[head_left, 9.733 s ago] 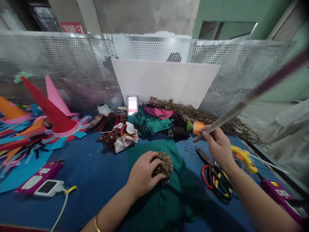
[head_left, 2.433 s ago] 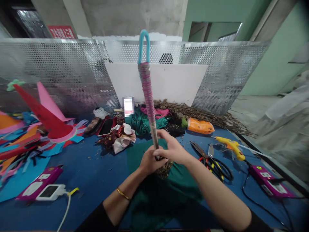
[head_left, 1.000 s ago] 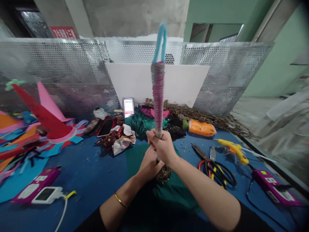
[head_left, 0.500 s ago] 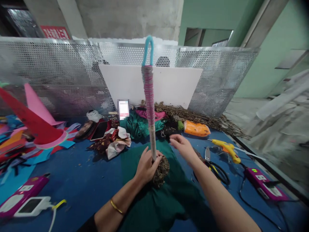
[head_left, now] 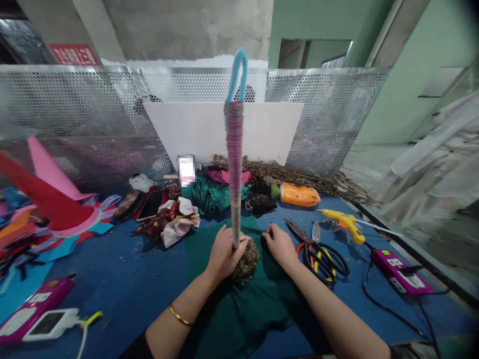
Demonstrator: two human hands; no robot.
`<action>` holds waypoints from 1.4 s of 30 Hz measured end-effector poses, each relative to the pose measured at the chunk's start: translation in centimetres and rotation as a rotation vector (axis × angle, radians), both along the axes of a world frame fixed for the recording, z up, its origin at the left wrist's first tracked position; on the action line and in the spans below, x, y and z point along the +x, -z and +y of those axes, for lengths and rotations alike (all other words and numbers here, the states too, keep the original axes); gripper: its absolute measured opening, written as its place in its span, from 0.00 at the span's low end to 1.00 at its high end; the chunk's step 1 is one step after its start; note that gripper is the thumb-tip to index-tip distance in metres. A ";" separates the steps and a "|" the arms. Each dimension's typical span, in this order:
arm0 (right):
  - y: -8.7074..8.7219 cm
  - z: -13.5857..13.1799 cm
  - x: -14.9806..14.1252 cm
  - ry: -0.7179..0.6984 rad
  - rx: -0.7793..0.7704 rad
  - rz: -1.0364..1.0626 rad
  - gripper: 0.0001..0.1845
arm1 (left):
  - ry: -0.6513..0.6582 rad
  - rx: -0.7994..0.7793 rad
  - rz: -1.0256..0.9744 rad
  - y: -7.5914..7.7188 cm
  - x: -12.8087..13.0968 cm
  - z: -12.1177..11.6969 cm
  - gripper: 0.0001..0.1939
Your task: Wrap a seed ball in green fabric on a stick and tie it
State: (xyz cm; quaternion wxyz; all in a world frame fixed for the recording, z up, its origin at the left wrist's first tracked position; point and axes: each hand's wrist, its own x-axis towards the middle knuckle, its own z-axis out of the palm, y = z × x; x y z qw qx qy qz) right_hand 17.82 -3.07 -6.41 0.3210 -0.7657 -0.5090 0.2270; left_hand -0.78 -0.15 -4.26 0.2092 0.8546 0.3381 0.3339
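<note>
Left hand (head_left: 223, 254) wraps snugly round the pink-and-grey thread-wound stick (head_left: 235, 169) mid-frame, so hold it plumb at the crumbly brown ball (head_left: 247, 263); half-curled right hand (head_left: 280, 245), can't tell if it's pinching the dark green cloth (head_left: 232, 319).

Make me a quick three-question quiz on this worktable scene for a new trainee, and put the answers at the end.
1. Which hand holds the wrapped stick at its lower end?
2. True or false: a gold bangle is worn on the left arm.
3. What colour is the cloth under the dried-plant ball? A) orange B) white C) green

Key: 1. The left hand. 2. True. 3. C.
</note>
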 end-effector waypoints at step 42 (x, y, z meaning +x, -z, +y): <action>-2.5 -2.3 -4.4 -0.247 0.242 0.503 0.11 | -0.069 -0.109 -0.118 0.7 0.5 0.2 0.06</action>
